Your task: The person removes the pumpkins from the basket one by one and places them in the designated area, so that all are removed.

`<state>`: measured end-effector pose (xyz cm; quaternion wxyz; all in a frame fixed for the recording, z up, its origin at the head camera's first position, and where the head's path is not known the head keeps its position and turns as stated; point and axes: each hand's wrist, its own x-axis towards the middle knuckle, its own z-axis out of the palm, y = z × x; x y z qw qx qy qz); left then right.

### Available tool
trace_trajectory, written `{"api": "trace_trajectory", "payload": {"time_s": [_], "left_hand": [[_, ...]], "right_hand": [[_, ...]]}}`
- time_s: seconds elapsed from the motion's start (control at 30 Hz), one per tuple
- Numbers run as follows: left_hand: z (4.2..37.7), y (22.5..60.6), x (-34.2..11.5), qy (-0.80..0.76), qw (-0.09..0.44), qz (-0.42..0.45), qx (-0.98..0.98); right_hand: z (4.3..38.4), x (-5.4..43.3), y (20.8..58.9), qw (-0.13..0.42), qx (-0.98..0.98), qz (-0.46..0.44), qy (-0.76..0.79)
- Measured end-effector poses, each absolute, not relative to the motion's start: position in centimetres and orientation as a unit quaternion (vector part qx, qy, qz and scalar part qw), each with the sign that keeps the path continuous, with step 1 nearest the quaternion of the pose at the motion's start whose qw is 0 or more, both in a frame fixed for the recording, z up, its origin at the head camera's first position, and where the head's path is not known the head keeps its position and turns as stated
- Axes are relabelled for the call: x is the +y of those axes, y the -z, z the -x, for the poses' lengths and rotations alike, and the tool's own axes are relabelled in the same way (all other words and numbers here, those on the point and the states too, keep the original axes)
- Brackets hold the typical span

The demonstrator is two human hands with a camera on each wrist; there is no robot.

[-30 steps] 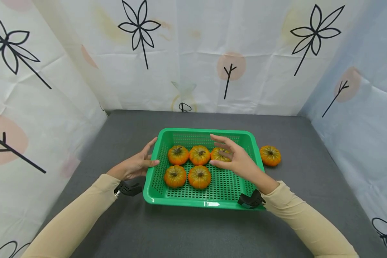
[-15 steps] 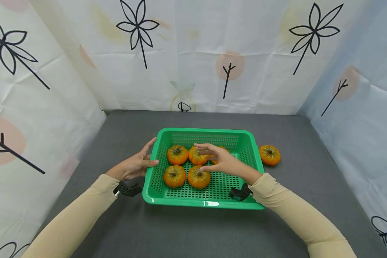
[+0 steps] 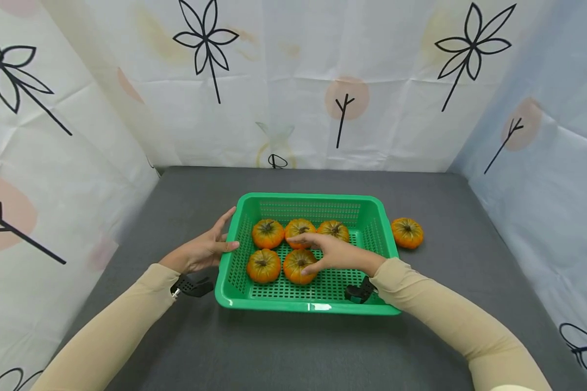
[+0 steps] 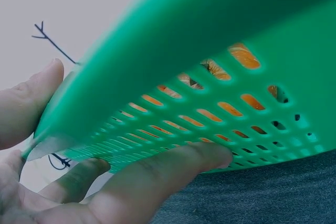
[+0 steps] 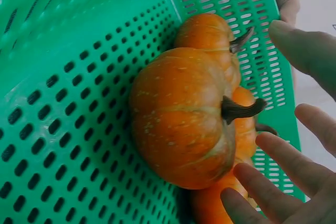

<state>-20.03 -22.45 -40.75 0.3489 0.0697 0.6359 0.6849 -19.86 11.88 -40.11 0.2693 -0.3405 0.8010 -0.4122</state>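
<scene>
Risk of nudging rear-middle pumpkin (image 3: 299,225) if lowering right hand (image 3: 336,254), fingers wide and empty, off-centre onto front-right pumpkin (image 3: 295,271) while pinching green basket (image 3: 269,305) by rim with left hand (image 3: 200,252).

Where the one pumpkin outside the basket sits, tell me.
In the head view, the loose pumpkin sits on the gray tabletop, just right of the green perforated basket.

The left sleeve (image 3: 102,328) and the right sleeve (image 3: 440,309) are matching in pale beige, both running long and creasing softly; an angular black left wrist device (image 3: 195,285) is showing a silvery metal piece (image 3: 176,293), while the black right wrist device (image 3: 359,292) is displaying a dark teal patch (image 3: 356,299)
</scene>
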Motion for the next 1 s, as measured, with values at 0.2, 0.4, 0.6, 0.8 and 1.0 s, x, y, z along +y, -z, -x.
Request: {"api": "trace_trajectory", "payload": {"time_s": [0.2,0.4,0.6,0.8,1.0], "left_hand": [[20.2,41.0,-22.6,-0.683,0.349,-0.071,0.637],[20.2,41.0,-22.7,-0.681,0.348,-0.073,0.640],[20.0,41.0,-22.6,-0.681,0.348,-0.070,0.641],[20.1,41.0,-22.6,-0.681,0.348,-0.069,0.640],[20.1,41.0,-22.5,-0.682,0.350,-0.073,0.638]], "right_hand": [[20.2,11.7,40.5,0.264,0.809,0.348,0.394],[20.3,11.7,40.7,0.262,0.815,0.350,0.381],[20.2,11.6,41.0,0.265,0.826,0.340,0.364],[20.1,11.5,41.0,0.262,0.832,0.340,0.353],[20.2,11.4,41.3,0.255,0.831,0.349,0.352]]}}
